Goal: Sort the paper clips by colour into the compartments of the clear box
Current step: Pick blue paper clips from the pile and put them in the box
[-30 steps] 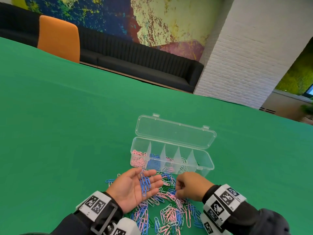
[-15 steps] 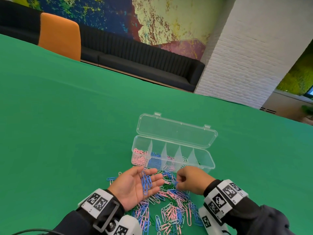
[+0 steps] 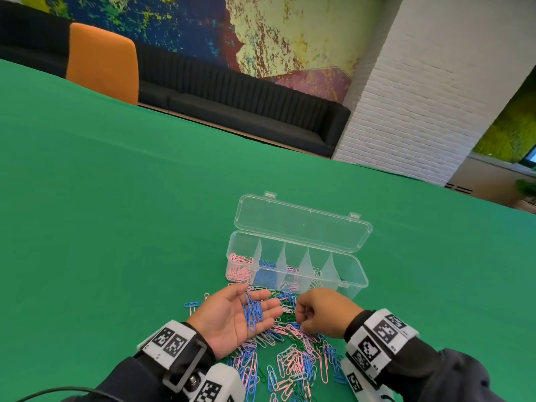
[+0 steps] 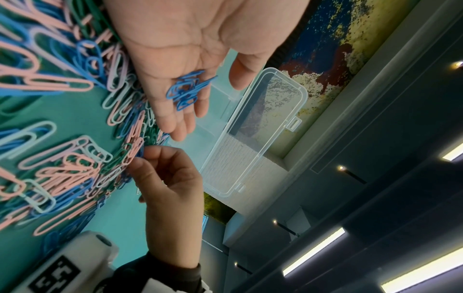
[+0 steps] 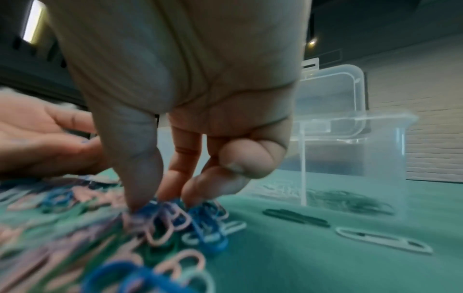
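My left hand (image 3: 229, 320) lies palm up and open beside the pile, and several blue clips (image 3: 253, 313) rest on its fingers (image 4: 186, 91). My right hand (image 3: 322, 311) is curled over the mixed pile of paper clips (image 3: 290, 352). Its thumb and fingertips (image 5: 140, 200) pinch a blue clip (image 5: 200, 218) lying among pink ones. Just beyond both hands stands the clear box (image 3: 355, 285) with its lid (image 3: 301, 224) folded back. Pink clips (image 3: 239, 268) fill its leftmost compartment and blue clips (image 3: 266, 275) the second. The compartments further right hold a few clips seen dimly through the wall.
Green cloth covers the table (image 3: 116, 213). A few stray clips (image 3: 193, 304) lie left of my left hand, and a white clip (image 5: 383, 239) and a dark one (image 5: 295, 218) lie by the box's front wall. An orange chair (image 3: 101, 62) and a dark sofa stand far behind.
My right hand has shifted a little over the pile, its fingertips staying down among the clips. The left hand has kept still with the blue clips on it.
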A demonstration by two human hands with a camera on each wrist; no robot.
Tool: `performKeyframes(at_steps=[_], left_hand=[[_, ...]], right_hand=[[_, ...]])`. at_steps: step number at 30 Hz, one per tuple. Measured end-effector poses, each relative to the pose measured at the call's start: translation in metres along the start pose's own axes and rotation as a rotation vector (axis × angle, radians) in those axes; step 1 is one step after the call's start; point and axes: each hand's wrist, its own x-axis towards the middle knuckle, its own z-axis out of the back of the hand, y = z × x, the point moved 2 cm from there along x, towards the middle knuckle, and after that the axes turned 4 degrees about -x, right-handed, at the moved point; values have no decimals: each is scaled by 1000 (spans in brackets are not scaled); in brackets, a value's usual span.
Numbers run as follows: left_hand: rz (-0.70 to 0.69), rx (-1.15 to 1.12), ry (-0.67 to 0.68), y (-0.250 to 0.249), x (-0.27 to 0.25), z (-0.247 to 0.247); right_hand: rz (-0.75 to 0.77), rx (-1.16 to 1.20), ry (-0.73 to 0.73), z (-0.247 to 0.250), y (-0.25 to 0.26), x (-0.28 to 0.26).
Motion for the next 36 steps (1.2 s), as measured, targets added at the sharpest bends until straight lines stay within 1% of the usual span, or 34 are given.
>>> performKeyframes(at_steps=[3,6,9,11,14,16,19,21,22,24,26,28,31,36], left_hand=[[-1,3,-2,0,1,1],[-2,1,-5,0,1,1],[-4,9,-6,0,0,0],[-4,8,-7,0,0,1],[0,1,-5,-1,1,1],[0,4,-6,0,1,1],[2,8,-10,0,3,2],[5,-2,-12,0,3,2],[5,-6,-13,0,3,2],[5,-13,-11,0,3,1],[7,-13,-8,-1,2,1],[6,-16,-6,-1,1,1],[4,-22,-5,0,2,1],[-3,-22,-3,0,2,0]], right_hand=[[-2,-88,-32,-6,1,3],[-6,-147,-19,-9,2,7],[-5,-146,-20,-9,1,8],[-21,-112,7,-7,0,8],[-39,-44,38,-1,-4,5],[-26,38,26,5,-3,1],[59,282,-43,23,8,-7],[82,443,-98,33,12,-10],[71,438,-121,35,12,-9],[12,253,-113,33,7,-7],[-45,48,-33,23,1,-5],[-76,-47,33,13,-3,-4],[-99,-60,69,0,-3,-2],[-104,-75,16,-8,-1,3]])
